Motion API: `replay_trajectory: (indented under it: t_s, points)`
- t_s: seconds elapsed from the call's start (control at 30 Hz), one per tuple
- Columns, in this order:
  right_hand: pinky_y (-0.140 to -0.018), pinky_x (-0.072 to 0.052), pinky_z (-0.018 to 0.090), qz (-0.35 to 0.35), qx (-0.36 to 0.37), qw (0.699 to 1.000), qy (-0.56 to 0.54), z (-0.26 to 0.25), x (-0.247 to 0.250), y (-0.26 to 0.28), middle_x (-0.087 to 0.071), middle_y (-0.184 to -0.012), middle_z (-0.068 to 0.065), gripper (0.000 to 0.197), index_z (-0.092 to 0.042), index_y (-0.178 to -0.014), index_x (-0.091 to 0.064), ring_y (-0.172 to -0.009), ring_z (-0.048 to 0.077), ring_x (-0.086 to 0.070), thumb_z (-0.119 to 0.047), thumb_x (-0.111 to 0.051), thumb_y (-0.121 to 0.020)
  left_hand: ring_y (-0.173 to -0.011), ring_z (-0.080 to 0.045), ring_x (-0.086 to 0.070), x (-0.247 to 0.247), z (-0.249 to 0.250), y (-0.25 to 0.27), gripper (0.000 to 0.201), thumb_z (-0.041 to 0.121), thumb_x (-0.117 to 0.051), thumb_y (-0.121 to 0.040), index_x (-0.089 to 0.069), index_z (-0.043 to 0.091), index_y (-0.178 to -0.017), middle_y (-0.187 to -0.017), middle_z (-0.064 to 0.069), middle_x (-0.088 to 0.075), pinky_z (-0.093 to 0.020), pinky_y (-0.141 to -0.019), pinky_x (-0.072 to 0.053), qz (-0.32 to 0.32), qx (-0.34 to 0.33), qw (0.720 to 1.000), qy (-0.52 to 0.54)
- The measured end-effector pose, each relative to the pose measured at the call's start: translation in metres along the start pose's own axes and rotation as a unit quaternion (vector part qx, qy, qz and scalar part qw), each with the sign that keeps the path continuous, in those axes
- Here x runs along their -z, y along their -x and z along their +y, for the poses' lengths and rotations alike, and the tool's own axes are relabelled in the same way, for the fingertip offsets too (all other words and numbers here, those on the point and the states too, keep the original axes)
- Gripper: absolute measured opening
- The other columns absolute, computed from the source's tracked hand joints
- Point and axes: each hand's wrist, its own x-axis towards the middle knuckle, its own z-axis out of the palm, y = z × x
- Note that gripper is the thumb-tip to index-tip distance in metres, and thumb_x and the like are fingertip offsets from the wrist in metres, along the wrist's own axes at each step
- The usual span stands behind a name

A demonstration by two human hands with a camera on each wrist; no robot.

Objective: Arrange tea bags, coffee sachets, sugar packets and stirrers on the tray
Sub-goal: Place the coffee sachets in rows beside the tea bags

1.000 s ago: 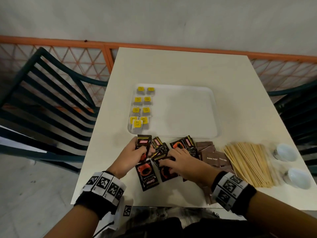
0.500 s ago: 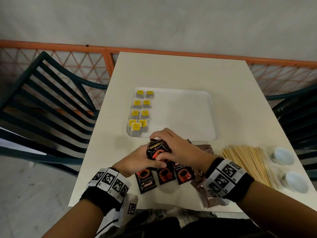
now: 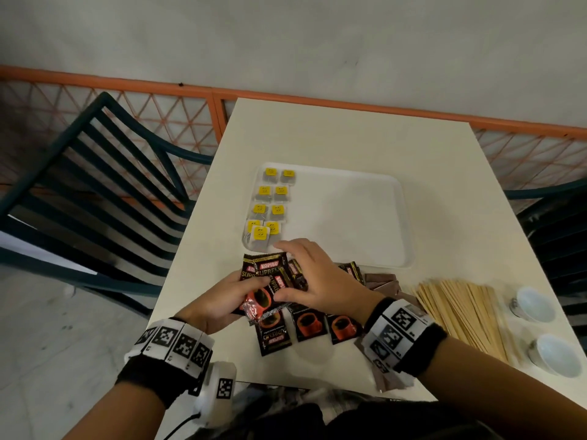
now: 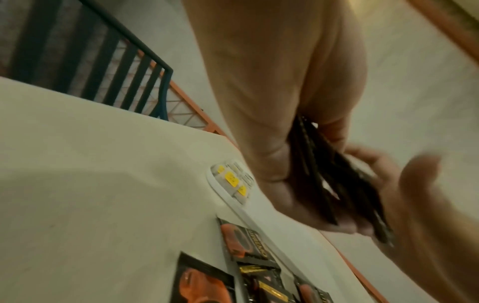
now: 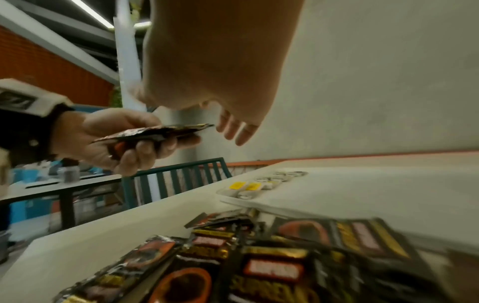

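Observation:
My left hand (image 3: 236,296) grips a fanned stack of black coffee sachets (image 3: 265,281) just above the table's near edge. The right hand (image 3: 306,271) lies over the stack's right side with straight fingers and its thumb against the stack. The right wrist view shows those fingers (image 5: 233,131) hanging loose past the stack (image 5: 155,131). More coffee sachets (image 3: 309,323) lie flat below the hands. The white tray (image 3: 349,217) holds yellow-tagged tea bags (image 3: 270,198) in two columns at its left. Brown sugar packets (image 3: 381,282) and wooden stirrers (image 3: 460,312) lie to the right.
Two small white cups (image 3: 535,304) (image 3: 554,355) stand near the table's right edge. A dark slatted chair (image 3: 95,185) is at the left, another chair (image 3: 556,233) at the right. An orange railing (image 3: 317,103) runs behind the table.
Both hands were down on the loose sachets. Now the left hand has lifted a gathered stack off the table, and the right hand has come up over it.

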Motion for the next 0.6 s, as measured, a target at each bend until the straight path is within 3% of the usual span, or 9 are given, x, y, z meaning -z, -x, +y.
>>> replay_trajectory:
  t_s: [0.07,0.17,0.3,0.43,0.6]
  points:
    - [-0.111,-0.026,0.039,-0.058,-0.069,0.994,0.069,0.019,0.007,0.008,-0.034,-0.138,0.000,0.088,-0.024,-0.142,-0.024,-0.127,0.015,-0.028,-0.064,-0.061,-0.073,-0.084,-0.022,-0.071,0.007,-0.003,0.001,0.020,0.012,-0.048,-0.093,-0.059,0.007,-0.110,-0.096,-0.012,-0.073,-0.032,-0.072,-0.057,0.040,-0.008,0.999,0.006]
    - [-0.110,-0.020,0.039,-0.170,-0.132,0.951,0.221,0.050,0.014,0.023,-0.028,-0.139,0.003,0.106,-0.023,-0.144,-0.020,-0.128,0.021,-0.024,-0.072,-0.065,-0.061,-0.087,-0.022,-0.068,0.014,-0.006,0.005,0.020,0.018,-0.048,-0.094,-0.059,0.011,-0.108,-0.099,-0.011,-0.072,-0.032,-0.076,-0.052,0.085,-0.010,0.996,0.024]
    - [-0.107,-0.025,0.041,-0.211,-0.162,0.902,0.340,0.070,0.012,0.032,-0.029,-0.135,0.007,0.113,-0.016,-0.140,-0.023,-0.124,0.027,-0.028,-0.069,-0.071,-0.054,-0.088,-0.025,-0.067,0.017,-0.008,0.009,0.023,0.022,-0.046,-0.094,-0.060,0.011,-0.108,-0.099,-0.014,-0.073,-0.038,-0.085,-0.049,0.097,-0.012,0.993,0.062]
    - [-0.101,-0.030,0.040,-0.193,-0.162,0.906,0.340,0.072,0.010,0.026,-0.036,-0.126,0.005,0.096,-0.015,-0.127,-0.037,-0.115,0.024,-0.034,-0.065,-0.074,-0.053,-0.091,-0.025,-0.064,0.014,-0.006,0.009,0.019,0.020,-0.044,-0.095,-0.060,0.013,-0.101,-0.087,-0.008,-0.075,-0.040,-0.088,-0.048,0.095,-0.023,0.988,0.121]
    - [-0.100,-0.029,0.039,-0.201,-0.168,0.928,0.265,0.065,0.013,0.018,-0.055,-0.113,0.002,0.069,-0.015,-0.120,-0.036,-0.106,0.022,-0.050,-0.040,-0.075,-0.069,-0.076,-0.022,-0.071,0.018,-0.005,0.003,0.021,0.021,-0.047,-0.091,-0.061,0.011,-0.103,-0.089,-0.011,-0.074,-0.039,-0.086,-0.050,0.093,-0.028,0.983,0.157]
